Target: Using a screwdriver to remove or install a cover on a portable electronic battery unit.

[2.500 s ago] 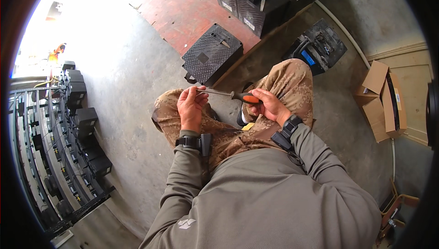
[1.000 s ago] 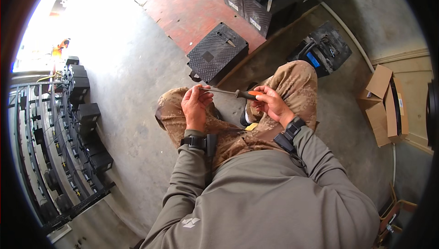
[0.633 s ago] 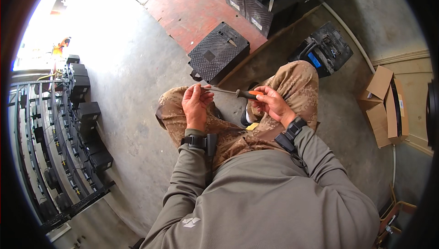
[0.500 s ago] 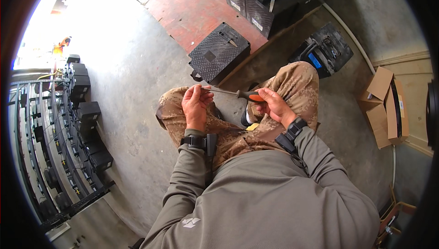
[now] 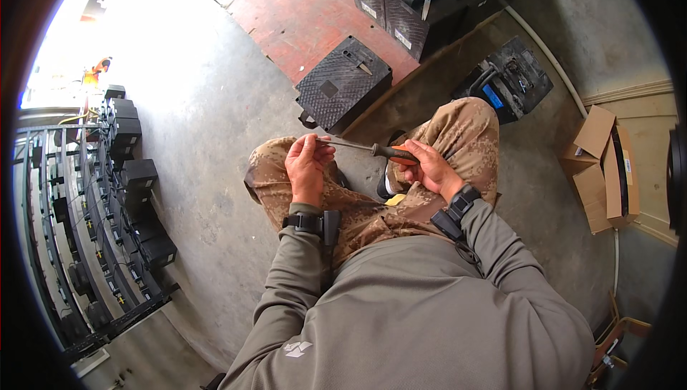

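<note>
The person sits on the concrete floor (image 5: pixel 200 175) with knees drawn up, holding a screwdriver (image 5: pixel 372 149) across the lap, roughly level, between both hands. It has a thin dark metal shaft and a black handle with an orange band (only part of the handle shows past the fingers). The right hand (image 5: pixel 428 168) has its grip wrapped tight around the handle. The left hand (image 5: pixel 306 167) has its grip pinched on the far end of the shaft, the tip hidden by the fingertips. Just beyond the knees a black textured case (image 5: pixel 342 84) rests against the edge of a red board (image 5: pixel 300 11).
</note>
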